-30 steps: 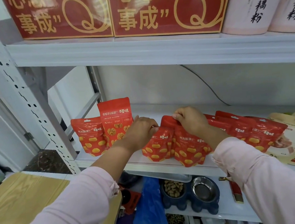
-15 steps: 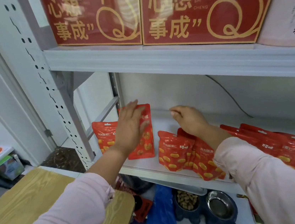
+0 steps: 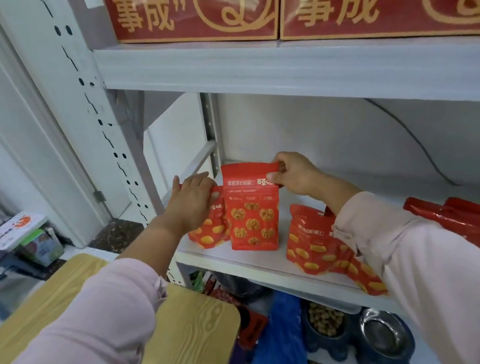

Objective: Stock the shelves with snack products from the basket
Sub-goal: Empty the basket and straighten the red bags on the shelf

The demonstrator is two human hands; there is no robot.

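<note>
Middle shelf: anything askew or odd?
Yes. The red pouches under the right sleeve slump in an overlapping heap at the shelf front edge. The walnut pouch the right hand pinches and small pouch the left hand holds stand upright.

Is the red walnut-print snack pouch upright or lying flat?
Upright: red walnut-print pouch stands on its base on white shelf; right hand pinches its top corner.

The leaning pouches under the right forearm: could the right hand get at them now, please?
Probably not yet: the right hand pinches the walnut pouch; otherwise those leaning pouches lie uncovered close below.
</note>
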